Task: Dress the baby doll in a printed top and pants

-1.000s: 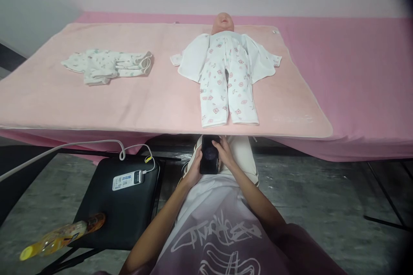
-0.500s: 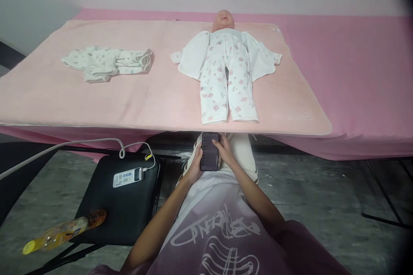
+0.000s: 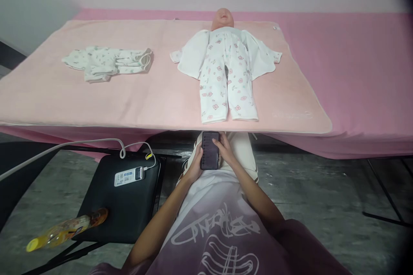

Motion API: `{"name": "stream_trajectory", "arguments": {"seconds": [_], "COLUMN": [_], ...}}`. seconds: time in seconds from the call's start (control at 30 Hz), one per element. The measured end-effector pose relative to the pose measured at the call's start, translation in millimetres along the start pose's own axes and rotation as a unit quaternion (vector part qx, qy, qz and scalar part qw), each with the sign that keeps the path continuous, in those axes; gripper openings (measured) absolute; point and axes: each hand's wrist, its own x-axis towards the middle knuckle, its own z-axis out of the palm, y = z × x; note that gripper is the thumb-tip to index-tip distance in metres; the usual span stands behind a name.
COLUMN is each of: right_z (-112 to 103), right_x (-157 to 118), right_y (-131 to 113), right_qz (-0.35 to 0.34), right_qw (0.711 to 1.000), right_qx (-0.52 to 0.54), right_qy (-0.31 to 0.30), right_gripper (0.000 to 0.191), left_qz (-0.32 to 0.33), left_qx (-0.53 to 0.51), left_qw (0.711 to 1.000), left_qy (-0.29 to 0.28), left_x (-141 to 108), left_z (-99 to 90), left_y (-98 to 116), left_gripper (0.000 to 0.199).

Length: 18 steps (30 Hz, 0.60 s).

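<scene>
A dark phone [image 3: 210,152] with a lit list on its screen is held upright over my lap, just below the table's front edge. My left hand [image 3: 195,165] grips its left side. Around the right side is my right hand [image 3: 225,148], its thumb on the screen. Beyond them a doll [image 3: 222,18] lies on its back on the table, its head at the far side. White patterned trousers [image 3: 240,81] and a white top [image 3: 195,55] with spread sleeves lie over it. Folded patterned baby clothes [image 3: 106,63] rest to the left.
A pink mat [image 3: 155,103] covers much of the table, over a darker pink cloth [image 3: 355,86]. On a black stool [image 3: 119,210] at the left are a white power bank [image 3: 129,176] with a cable [image 3: 74,142] and a yellow-capped bottle [image 3: 64,231].
</scene>
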Motion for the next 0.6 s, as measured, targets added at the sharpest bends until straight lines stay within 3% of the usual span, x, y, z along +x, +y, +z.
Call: {"name": "stream_trajectory", "arguments": {"seconds": [0.37, 0.6], "right_z": [-1, -3], "right_x": [4, 16], "right_y": [5, -4], "right_qz": [-0.002, 0.008], "right_qw": [1.000, 0.998], "right_qx": [-0.022, -0.049], "right_qy": [0.019, 0.024], "right_gripper": [0.047, 0.044], "left_qz": [0.007, 0.021], "left_qx": [0.003, 0.008], "left_qw": [1.000, 1.000], "left_qy": [0.011, 0.019], "left_x": [0, -2], "left_z": [2.5, 6.0], "left_y": [2, 6], "left_gripper": [0.066, 0.063]}}
